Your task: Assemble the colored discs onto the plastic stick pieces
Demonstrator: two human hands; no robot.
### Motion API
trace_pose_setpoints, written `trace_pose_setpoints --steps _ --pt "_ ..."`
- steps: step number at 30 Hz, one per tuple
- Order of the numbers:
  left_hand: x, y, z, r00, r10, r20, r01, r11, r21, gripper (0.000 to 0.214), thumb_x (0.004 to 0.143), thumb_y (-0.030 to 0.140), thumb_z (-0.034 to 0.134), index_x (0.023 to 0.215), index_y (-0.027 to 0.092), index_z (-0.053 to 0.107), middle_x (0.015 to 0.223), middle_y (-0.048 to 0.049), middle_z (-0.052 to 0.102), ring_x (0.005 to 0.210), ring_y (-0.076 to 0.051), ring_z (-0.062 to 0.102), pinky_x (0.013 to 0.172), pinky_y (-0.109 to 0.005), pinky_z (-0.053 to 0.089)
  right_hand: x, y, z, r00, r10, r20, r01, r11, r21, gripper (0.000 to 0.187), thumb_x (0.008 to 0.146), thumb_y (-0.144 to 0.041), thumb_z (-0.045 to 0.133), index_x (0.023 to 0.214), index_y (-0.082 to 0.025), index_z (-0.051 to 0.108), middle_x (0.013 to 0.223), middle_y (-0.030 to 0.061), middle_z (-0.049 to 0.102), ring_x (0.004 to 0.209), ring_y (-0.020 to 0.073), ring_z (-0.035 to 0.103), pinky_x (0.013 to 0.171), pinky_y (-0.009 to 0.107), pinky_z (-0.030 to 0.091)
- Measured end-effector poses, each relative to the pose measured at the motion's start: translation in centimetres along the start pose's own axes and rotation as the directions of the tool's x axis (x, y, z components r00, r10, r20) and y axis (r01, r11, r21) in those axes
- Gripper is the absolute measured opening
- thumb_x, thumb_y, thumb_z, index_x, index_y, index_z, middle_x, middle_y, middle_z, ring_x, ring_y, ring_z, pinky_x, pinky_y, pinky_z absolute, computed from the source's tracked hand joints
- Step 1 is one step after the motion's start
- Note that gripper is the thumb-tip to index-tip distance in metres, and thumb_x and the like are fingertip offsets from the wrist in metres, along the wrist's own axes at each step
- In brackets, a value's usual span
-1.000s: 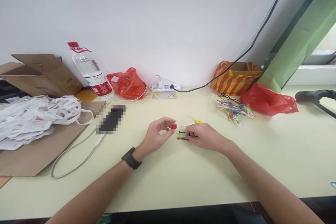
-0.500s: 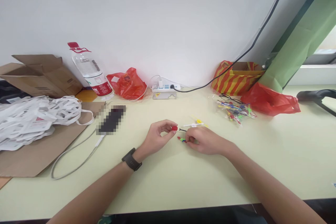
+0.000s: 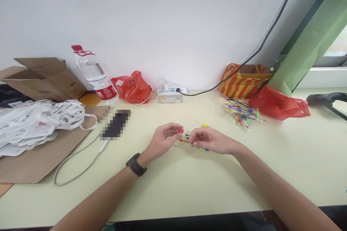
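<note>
The pale table [image 3: 168, 187] extends beneath both hands; a clear bag of coloured pieces [image 3: 241, 113] lies beyond and to the right of the right grip. The right hand [image 3: 210, 140] has its fingers curled, thumb and fingertips nearly meeting in a pinch; the left hand [image 3: 164, 139] forms a rounded arch closed only at its tips. The red arrow-tipped rod [image 3: 185, 141] projects from the right pinch toward the left thumb, more fully than half a second earlier, so that each hand appears to have a red part ready. The red disc [image 3: 180, 130] sits between left thumb and fingers, near the rod's point; contact cannot be told. The black forked piece [image 3: 187, 135] shows between the grips.
</note>
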State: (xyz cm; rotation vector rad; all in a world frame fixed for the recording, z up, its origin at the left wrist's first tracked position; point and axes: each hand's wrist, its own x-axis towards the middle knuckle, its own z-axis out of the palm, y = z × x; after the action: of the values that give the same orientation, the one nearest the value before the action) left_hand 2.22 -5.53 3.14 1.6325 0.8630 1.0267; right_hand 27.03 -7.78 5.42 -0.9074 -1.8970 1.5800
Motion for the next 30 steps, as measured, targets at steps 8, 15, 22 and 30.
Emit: trace_pose_setpoints --steps 8,15,22,30 --pt "-0.3 0.8 0.1 0.991 -0.029 0.134 0.044 0.992 -0.114 0.033 0.092 0.041 0.077 0.114 0.016 0.077 0.108 -0.0112 0.078 0.095 -0.023 0.073 0.084 -0.034 0.059 0.4 0.3 1.2 0.98 -0.143 -0.138 0.151 0.987 0.054 0.015 0.099 -0.031 0.067 0.107 -0.019 0.068 0.097 0.0057 0.07 0.087 0.0169 0.065 0.074 0.03 0.051" --pt "-0.1 0.2 -0.1 0.983 -0.064 0.17 0.098 0.975 -0.2 0.046 0.102 0.054 0.06 0.113 0.014 0.08 0.102 -0.0134 0.078 0.088 -0.023 0.075 0.087 -0.038 0.06 1.2 1.7 2.8 0.789 -0.515 -0.336 0.329 0.815 -0.478 0.015 0.105 -0.021 0.053 0.105 -0.022 0.068 0.098 0.0078 0.07 0.09 0.0195 0.064 0.079 0.034 0.052" --pt "-0.4 0.9 0.6 0.971 -0.148 0.19 0.191 0.954 -0.231 0.029 0.093 0.041 0.078 0.105 0.015 0.083 0.098 -0.0108 0.079 0.084 -0.02 0.074 0.083 -0.033 0.06 1.6 2.4 3.2 0.673 -0.69 -0.267 0.426 0.656 -0.623 0.021 0.104 -0.013 0.053 0.11 -0.024 0.07 0.101 0.0084 0.066 0.089 0.0189 0.065 0.076 0.033 0.055" --pt "-0.4 1.2 0.7 0.962 -0.219 0.161 0.262 0.902 -0.343 0.033 0.085 0.038 0.086 0.108 0.015 0.082 0.102 -0.0116 0.079 0.087 -0.02 0.074 0.088 -0.035 0.059 1.3 1.9 3.0 0.674 -0.685 -0.276 0.45 0.677 -0.583 0.029 0.101 -0.012 0.056 0.114 -0.027 0.077 0.104 0.0088 0.069 0.092 0.02 0.067 0.074 0.035 0.057"
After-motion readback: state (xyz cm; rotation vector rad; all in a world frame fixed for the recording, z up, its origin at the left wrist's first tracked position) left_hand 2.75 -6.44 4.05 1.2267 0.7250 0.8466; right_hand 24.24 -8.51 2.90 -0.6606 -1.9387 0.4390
